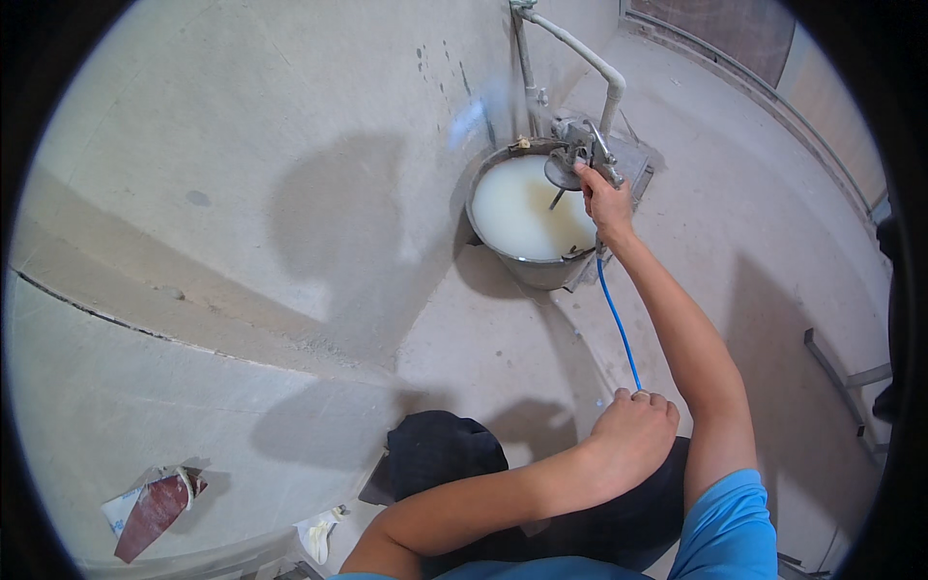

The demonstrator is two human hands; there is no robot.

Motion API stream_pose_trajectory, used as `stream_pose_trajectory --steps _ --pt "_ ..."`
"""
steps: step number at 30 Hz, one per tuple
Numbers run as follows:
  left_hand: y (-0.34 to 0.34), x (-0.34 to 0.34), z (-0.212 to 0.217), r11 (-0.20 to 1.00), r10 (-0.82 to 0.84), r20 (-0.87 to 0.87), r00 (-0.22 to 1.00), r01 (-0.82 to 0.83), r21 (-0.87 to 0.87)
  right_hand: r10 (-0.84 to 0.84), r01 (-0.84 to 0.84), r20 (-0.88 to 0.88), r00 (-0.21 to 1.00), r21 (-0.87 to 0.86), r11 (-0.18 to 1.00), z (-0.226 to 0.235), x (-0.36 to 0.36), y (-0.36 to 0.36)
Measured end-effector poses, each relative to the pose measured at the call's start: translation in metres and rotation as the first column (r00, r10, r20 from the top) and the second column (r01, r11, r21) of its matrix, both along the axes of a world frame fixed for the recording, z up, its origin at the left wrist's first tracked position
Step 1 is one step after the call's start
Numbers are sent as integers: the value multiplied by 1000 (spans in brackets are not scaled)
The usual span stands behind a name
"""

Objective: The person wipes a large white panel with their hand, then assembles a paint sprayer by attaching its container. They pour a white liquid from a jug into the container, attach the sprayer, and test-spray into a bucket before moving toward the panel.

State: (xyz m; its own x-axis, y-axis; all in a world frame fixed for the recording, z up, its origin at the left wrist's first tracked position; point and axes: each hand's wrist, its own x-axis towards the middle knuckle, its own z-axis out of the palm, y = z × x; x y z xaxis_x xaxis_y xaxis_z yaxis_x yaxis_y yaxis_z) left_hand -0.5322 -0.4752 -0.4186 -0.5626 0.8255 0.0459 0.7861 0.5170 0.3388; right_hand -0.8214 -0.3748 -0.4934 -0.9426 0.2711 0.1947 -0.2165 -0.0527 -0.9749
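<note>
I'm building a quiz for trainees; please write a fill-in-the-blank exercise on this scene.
1. The right hand, on the metal tool, reaches ____ from the person than the left hand.
2. The hose running between the hands is coloured ____.
3. The bucket is ____ (open or lidded).

Missing words: farther; blue; open.

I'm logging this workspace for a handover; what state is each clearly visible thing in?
Bucket: upright, uncovered, holding liquid
Liquid: cloudy white, yellowish toward the right
Metal hand tool: held at the bucket, rod pointing down; whether the tip touches the liquid is unclear
Blue hose: gently bowed between the hands
Right hand: closed around the tool
Left hand: closed on the hose
Red-brown sheet: lying at lower left
</note>
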Motion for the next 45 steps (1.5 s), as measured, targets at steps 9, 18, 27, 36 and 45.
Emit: stream_pose_trajectory --steps 9,18,27,36,45 --pt "-1 1 0 1000 4 -23 1000 -4 -20 121 -121 -41 992 12 993 1 -1 -11" --pt "-1 1 0 1000 10 -2 1000 -10 -10 133 -125 132 982 -60 990 -2 3 -3" --pt "0 1 -3 999 29 -47 998 -30 -18 261 -258 82 962 -53 965 -8 7 -24" --pt "0 2 -2 1000 24 -37 999 -24 -2 272 -252 175 946 -127 959 0 20 -49" --pt "0 0 4 998 22 -20 1000 -23 -51 237 -242 96 967 40 970 -2 25 -73"
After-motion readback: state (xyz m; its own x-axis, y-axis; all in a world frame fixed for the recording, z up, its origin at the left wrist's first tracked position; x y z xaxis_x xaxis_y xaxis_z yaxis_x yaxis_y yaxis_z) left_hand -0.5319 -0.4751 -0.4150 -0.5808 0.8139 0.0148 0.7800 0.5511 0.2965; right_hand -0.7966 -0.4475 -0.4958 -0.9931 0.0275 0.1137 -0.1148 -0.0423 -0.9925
